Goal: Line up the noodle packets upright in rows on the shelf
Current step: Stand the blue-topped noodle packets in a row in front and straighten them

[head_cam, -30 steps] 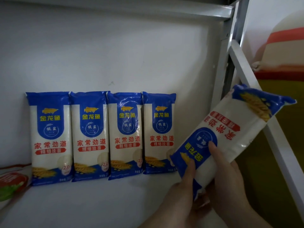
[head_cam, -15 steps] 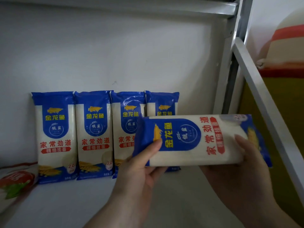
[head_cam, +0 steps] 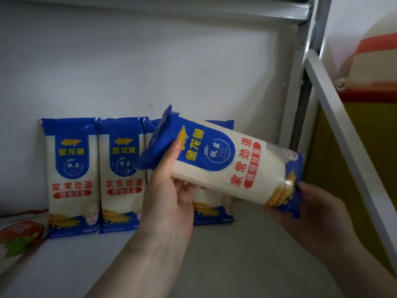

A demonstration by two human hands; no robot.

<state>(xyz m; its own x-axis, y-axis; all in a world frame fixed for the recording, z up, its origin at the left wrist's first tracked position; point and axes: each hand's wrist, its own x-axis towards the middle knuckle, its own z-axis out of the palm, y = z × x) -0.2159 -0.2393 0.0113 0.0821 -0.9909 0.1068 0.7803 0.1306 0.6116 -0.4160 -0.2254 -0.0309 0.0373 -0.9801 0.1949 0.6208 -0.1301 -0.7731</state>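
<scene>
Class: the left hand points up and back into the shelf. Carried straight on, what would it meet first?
Probably the standing packets behind the left hand, which grips the tilted packet; depth is unclear.

Two bare forearms come up from the bottom edge, each ending in one of the hands. No sleeve, cuff, watch, bracelet or glove shows on either arm as far as the frame reaches. The left hand [head_cam: 169,196] is seen from its back, with a slim wrist, a long thumb and a short, plain nail. The right hand [head_cam: 315,214] is seen partly from the side, its fingers mostly hidden; no ring is visible.
</scene>
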